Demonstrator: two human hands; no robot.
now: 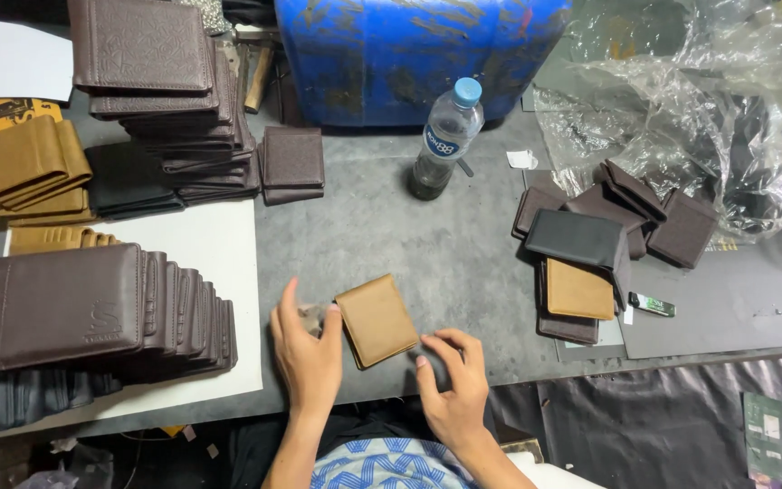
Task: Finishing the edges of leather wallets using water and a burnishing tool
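So the tan wallet is laid flat on the grey surface, tilted, long axis running from upper left down to lower right. It's bracketed by both hands: the left hand is pressed against its left edge, fingers spread open, while the right hand is set at the lower right corner, fingers loosely curled, probably just touching, though contact can't quite be made out. Nothing is clamped. The left is closer.

We see a tan wallet on a grey table, dark brown embossed wallets stacked beside tan ones, a blue drum, a blue-capped clear bottle, and a blue-and-white patterned shirt.
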